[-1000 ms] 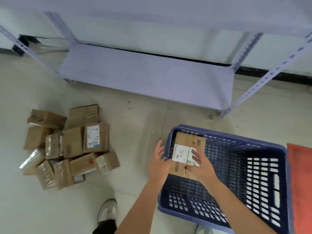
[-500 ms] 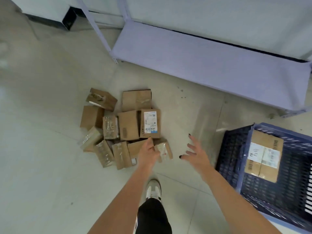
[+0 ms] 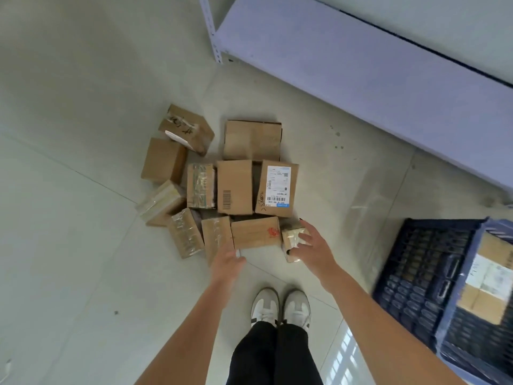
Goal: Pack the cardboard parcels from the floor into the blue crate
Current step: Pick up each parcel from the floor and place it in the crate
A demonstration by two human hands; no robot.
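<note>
We see our right hand (image 3: 313,245) with fingers (image 3: 304,238) spread, resting on a small tape-wrapped cardboard cube (image 3: 293,240) without closing round it. Our left hand (image 3: 226,259) hovers loosely open, holding nothing, its fingertips over the near edge of a flat brown parcel with red marks (image 3: 255,232). Beyond the fingers lies the heap of brown cardboard parcels (image 3: 234,186). Right of our right hand stands the dark blue slatted plastic crate (image 3: 424,273), one labelled parcel (image 3: 488,276) inside.

Pale tiled floor (image 3: 83,273), lilac metal shelf (image 3: 361,73), white sneakers (image 3: 280,307), black trousers (image 3: 272,354)
</note>
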